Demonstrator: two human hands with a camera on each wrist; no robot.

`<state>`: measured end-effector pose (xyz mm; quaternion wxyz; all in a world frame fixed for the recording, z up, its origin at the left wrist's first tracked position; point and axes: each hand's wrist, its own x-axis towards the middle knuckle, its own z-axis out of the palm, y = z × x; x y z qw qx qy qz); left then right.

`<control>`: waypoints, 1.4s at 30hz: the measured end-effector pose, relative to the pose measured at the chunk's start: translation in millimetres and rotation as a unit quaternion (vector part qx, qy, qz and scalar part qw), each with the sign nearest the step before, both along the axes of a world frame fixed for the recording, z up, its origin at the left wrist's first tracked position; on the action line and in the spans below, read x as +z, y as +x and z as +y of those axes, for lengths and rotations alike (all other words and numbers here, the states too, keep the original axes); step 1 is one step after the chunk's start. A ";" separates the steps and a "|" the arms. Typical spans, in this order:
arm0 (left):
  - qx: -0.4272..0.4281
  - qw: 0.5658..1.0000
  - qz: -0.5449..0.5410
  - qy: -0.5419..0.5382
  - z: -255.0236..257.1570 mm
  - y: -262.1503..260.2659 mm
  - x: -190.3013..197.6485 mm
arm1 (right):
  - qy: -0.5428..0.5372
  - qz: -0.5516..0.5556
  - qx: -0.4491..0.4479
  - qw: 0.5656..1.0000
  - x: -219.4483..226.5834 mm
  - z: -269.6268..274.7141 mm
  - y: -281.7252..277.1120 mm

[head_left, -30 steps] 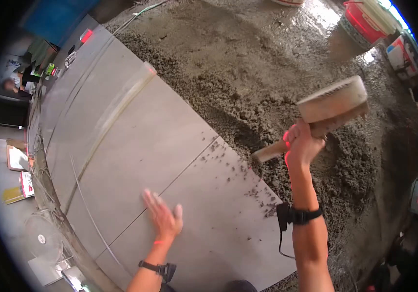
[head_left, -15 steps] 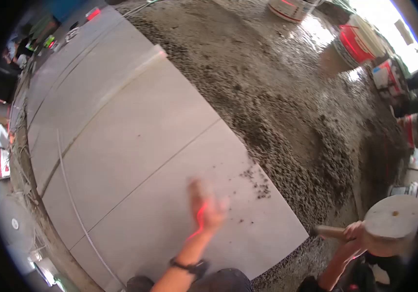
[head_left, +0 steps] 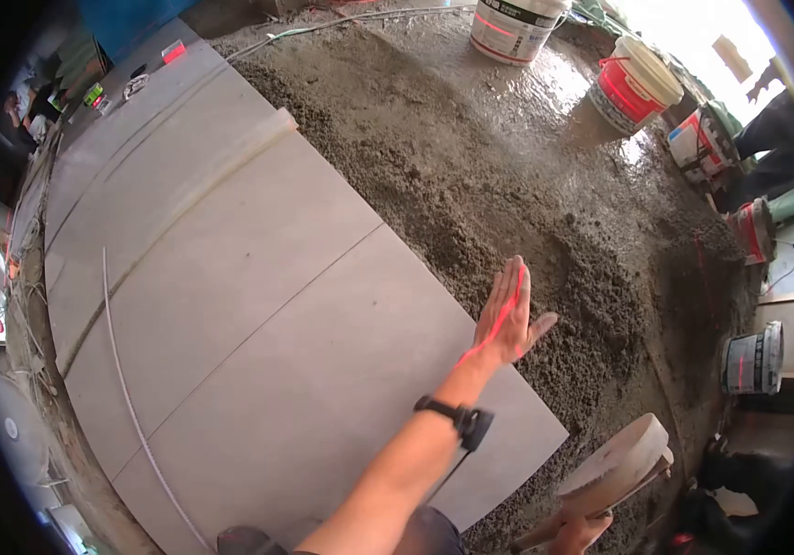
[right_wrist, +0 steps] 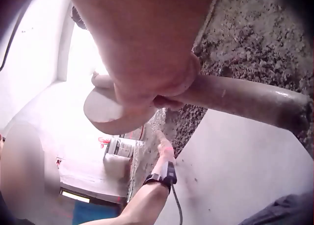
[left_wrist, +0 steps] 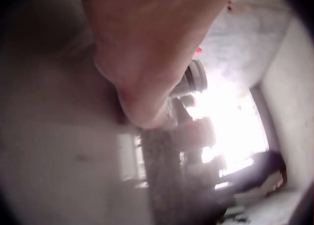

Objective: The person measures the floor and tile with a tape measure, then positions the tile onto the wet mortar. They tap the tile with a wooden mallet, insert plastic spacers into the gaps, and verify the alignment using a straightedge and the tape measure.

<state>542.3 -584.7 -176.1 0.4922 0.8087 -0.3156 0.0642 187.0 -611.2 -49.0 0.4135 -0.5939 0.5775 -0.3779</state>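
Big tile (head_left: 258,370) swept clean vs 0.5 s ago, grit specks gone. L hand (head_left: 505,319) now flat, fingers straight, at tile's edge by mortar bed (head_left: 545,231). R hand (head_left: 582,534) grips mallet (head_left: 614,467) handle, parked low off tile's near corner, so tapping looks paused.

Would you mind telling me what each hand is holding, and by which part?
The right hand grips the mallet by its handle; the left hand, fingers straight, holds nothing.

Grey floor tiles (head_left: 230,277) cover the left side, and wet mortar (head_left: 508,166) spreads rough and lumpy on the right. Red and white buckets (head_left: 633,88) stand along the far edge, where bright daylight glares off the damp floor.
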 end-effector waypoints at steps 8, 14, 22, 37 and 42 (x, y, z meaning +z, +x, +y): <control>0.292 0.869 -0.025 0.398 263.7 32.1 -18.7 | 0.051 0.113 0.156 0.980 15.8 -29.1 -66.3; -0.131 0.970 0.090 0.185 81.4 -63.6 -13.5 | 0.159 0.082 0.171 0.969 26.9 -2.8 -22.5; -0.128 0.908 0.043 0.398 276.7 -139.4 6.5 | 0.067 0.205 0.268 0.939 16.4 -36.0 -88.6; 0.088 0.942 -0.003 0.324 239.8 110.2 -9.4 | 0.057 0.352 0.464 0.811 -23.7 43.6 143.5; 0.077 0.932 0.015 0.355 235.6 122.1 -1.2 | 0.019 0.373 0.508 0.776 -47.6 81.6 198.1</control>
